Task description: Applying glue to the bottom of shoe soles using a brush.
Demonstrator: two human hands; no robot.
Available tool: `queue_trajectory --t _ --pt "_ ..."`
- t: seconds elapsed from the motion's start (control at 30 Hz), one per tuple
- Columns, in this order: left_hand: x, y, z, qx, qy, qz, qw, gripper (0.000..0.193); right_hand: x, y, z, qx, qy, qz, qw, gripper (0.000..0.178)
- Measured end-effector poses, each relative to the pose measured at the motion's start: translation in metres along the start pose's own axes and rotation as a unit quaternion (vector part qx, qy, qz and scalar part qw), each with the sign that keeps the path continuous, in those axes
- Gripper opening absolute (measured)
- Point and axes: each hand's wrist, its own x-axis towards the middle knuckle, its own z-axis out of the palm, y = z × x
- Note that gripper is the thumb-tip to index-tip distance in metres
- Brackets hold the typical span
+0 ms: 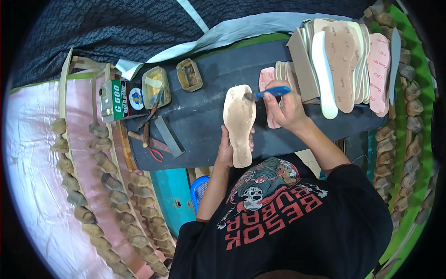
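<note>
A tan shoe insole [239, 121] is held up over the near part of the dark table, its wide end pointing away from me. My left hand [226, 149] grips it by the narrow end, fingers wrapped around both edges. In my right hand [289, 109] is a brush [272, 92] with a blue handle, its bristles touching the upper right of the insole. A darker, wet-looking patch shows on the insole beside the bristles. Behind my right hand lie a pink insole [267, 76] and several tan insoles [285, 73], partly hidden by the hand.
Large stacks of insoles [341, 65] stand at the right. On the left are a green-and-black can [110, 100], a yellowish tub [149, 93], a smaller tub [189, 75], a grey sharpening block [169, 136] and red-handled pliers [156, 155]. Racks of shoe lasts [104, 162] flank both sides.
</note>
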Motion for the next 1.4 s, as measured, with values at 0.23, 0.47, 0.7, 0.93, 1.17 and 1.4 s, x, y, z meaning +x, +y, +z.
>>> queue_trajectory --t 0.23,0.47,0.7,0.93,1.17,1.4 --pt "-0.004 -0.006 0.01 -0.061 0.071 0.042 0.995 0.091 -0.023 -0.003 0.004 0.028 -0.042 -0.023 0.998 0.018" --pt "-0.002 0.007 -0.002 -0.06 -0.016 0.013 0.998 0.088 0.006 0.001 0.013 0.008 0.005 -0.012 1.0 0.014" --pt "-0.007 0.009 -0.012 -0.107 -0.018 0.049 0.993 0.087 -0.016 -0.01 0.022 0.015 -0.08 -0.053 0.995 0.02" --pt "-0.008 0.02 -0.017 -0.061 0.014 -0.003 0.998 0.089 0.009 0.0 0.02 0.04 -0.054 -0.005 0.998 0.02" --pt "-0.003 0.011 -0.009 -0.056 0.025 0.04 0.997 0.09 -0.012 -0.003 0.016 0.073 -0.107 -0.014 0.992 0.017" --pt "0.0 0.006 0.005 -0.066 0.036 0.038 0.996 0.091 0.012 0.018 0.012 0.039 -0.036 -0.026 0.998 0.019"
